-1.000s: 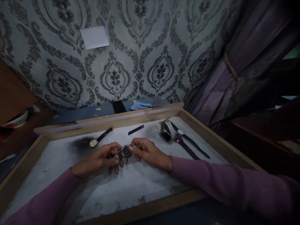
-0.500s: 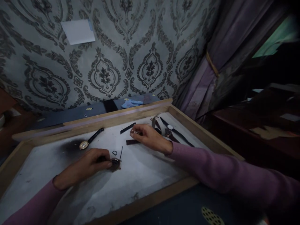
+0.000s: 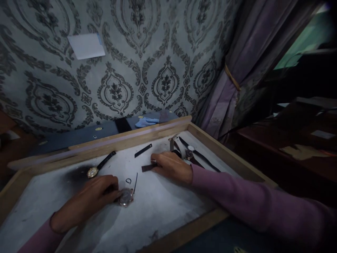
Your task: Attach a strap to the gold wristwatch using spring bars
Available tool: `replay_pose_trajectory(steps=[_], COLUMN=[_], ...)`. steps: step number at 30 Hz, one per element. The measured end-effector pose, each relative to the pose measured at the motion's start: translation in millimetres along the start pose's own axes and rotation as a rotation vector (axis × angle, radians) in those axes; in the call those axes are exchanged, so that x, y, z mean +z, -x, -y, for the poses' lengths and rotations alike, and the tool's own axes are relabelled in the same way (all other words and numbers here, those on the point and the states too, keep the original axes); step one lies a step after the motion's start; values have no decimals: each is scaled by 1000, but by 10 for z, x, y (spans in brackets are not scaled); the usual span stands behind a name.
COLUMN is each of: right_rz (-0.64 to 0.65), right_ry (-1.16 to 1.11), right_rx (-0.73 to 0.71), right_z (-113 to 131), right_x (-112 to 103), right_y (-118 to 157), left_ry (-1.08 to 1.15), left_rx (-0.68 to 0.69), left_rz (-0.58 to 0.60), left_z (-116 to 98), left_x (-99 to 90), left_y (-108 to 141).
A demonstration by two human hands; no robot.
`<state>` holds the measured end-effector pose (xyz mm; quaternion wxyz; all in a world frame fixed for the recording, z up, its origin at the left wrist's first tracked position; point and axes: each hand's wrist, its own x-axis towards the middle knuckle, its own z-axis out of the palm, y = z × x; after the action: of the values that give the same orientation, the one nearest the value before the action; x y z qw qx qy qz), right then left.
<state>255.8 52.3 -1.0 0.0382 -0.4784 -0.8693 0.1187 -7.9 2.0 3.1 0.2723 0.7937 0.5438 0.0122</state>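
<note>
My left hand (image 3: 92, 196) is closed on a wristwatch (image 3: 125, 197); its round case lies between thumb and fingers, just above the white surface. My right hand (image 3: 172, 167) is closed, with a small glint of a thin metal tool (image 3: 153, 161) at its fingertips; most of it is hidden. Those fingertips meet the end of a dark brown watch strap piece (image 3: 147, 168), and I cannot tell whether they grip it. Near the watch lie a thin black strip (image 3: 136, 183) and a small black loop (image 3: 128, 181).
A wooden-framed tray (image 3: 158, 135) surrounds the work. A gold watch with a black strap (image 3: 92, 172) lies left, a black strap piece (image 3: 143, 150) at the back. Several watches, including a white-faced watch (image 3: 191, 148), lie right. A blue cloth (image 3: 146, 122) rests behind the rim.
My right hand has come down to the brown strap piece. My left hand keeps the watch, whose face now shows more. The whole view has shifted slightly.
</note>
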Motion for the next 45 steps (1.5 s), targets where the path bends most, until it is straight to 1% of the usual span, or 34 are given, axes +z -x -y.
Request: replay_pose_trajectory(steps=[2, 4, 7, 10, 12, 14, 17, 21, 25, 28, 32, 38, 41, 45], right_rz=[7, 16, 32, 51, 58, 52, 40, 23, 16, 21, 51, 73, 82, 85], right_ry=[43, 83, 134, 162, 167, 169, 161, 117, 67, -25, -156, -166, -165, -169], right_rx=[-31, -64, -102, -129, -145, -153, -162, -153, -132, -130, -123, -115, -115, -121], right_z=[9, 19, 34, 40, 41, 41, 43, 38, 19, 5, 0, 10, 7, -2], right_x=[-23, -48, -68, -62, -56, -57, -70, -76, -75, -86, -96, -79, -66, -61], right_y=[-1, -2, -3, -6, -10, -16, -24, -36, -47, -56, -68, -73, -80, -92], left_ry=[-35, -62, -92, -79, -46, -17, 39, 86, 96, 126, 125, 168, 180, 159], left_rx=[4, 4, -26, -76, -78, -68, -67, -74, -35, -7, 63, 91, 92, 123], left_rz=[-66, -157, -266, -313, -375, -418, -442, -447, -428, -370, -302, -257, -258, -209], left_z=[39, 68, 60, 24, 29, 71, 165, 220, 156, 78, -2, -39, -83, -208], left_x=[21, 33, 3, -93, -171, -241, -310, -311, -220, -135, -33, 78, 83, 56], left_y=[-12, -32, -52, -50, -42, -32, -18, -26, -64, -97, -130, -176, -232, -346])
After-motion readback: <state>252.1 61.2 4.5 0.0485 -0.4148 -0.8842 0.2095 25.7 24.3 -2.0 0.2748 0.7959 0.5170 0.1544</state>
